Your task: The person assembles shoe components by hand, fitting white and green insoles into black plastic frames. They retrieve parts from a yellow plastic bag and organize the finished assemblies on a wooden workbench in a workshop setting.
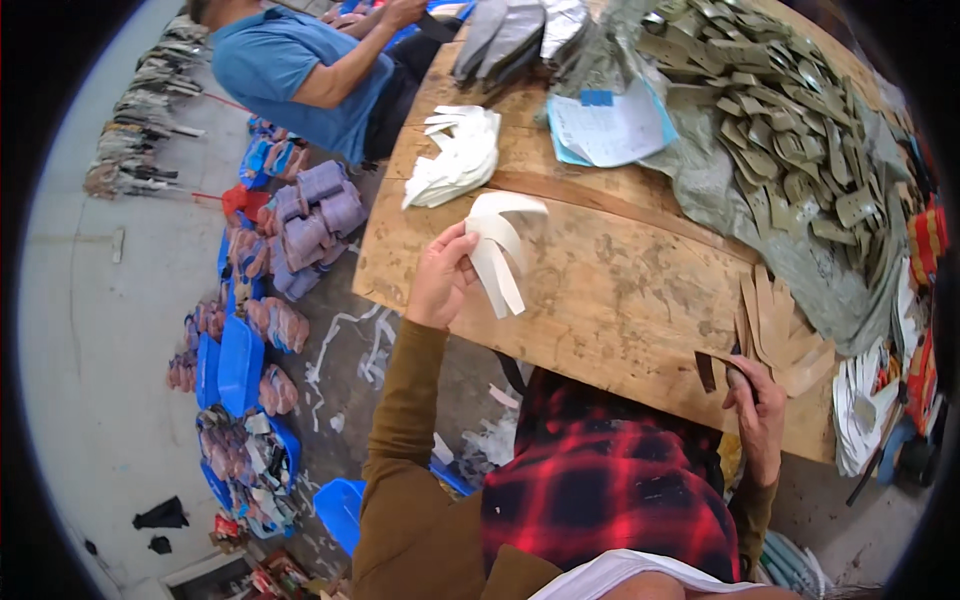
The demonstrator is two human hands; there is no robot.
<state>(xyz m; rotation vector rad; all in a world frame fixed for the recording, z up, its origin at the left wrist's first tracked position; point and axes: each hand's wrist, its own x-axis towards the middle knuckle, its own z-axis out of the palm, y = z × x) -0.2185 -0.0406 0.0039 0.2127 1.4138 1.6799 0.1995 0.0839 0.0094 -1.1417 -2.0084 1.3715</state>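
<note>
My left hand pinches a white, U-shaped flat piece with curved strip arms, raised over the near left of the wooden table. Beyond it lies a stack of similar white pieces. At the table's near right edge, my right hand is closed around a dark, flat-ended thing, whose kind I cannot make out. Right behind that hand, tan flat strips lie fanned out on the wood.
A heap of olive strap pieces rests on a grey plastic sheet at the far right. Papers and grey pieces lie farther back. A person in blue works at the far left. Blue bins and bundles stand left.
</note>
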